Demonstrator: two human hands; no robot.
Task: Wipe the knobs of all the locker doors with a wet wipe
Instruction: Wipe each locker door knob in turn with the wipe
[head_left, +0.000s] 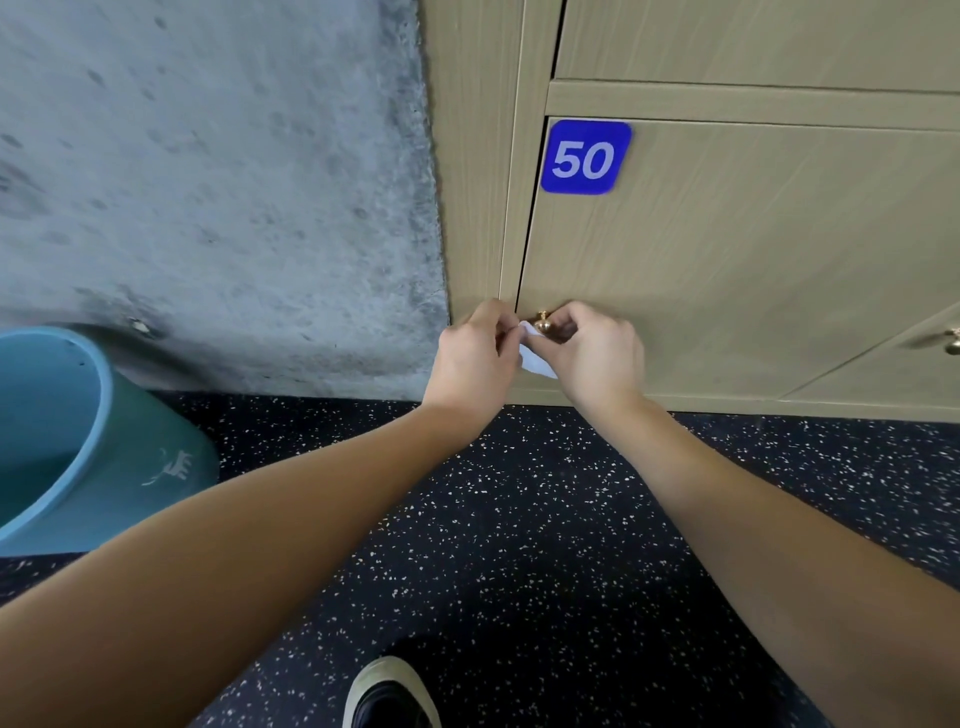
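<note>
While both hands, left hand (475, 353), right hand (597, 348), pinch the wet wipe (535, 358) under the knob (543, 323), blue bucket (78, 441) left.

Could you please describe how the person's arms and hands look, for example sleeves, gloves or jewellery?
Both forearms are bare as far as the picture shows; no sleeve edge comes into view. The left hand and the right hand wear no gloves. No watch, bracelet or ring is visible on the wrists or on the fingers that show.

Head-worn view, forward and down, close on locker door (727, 260).
</note>
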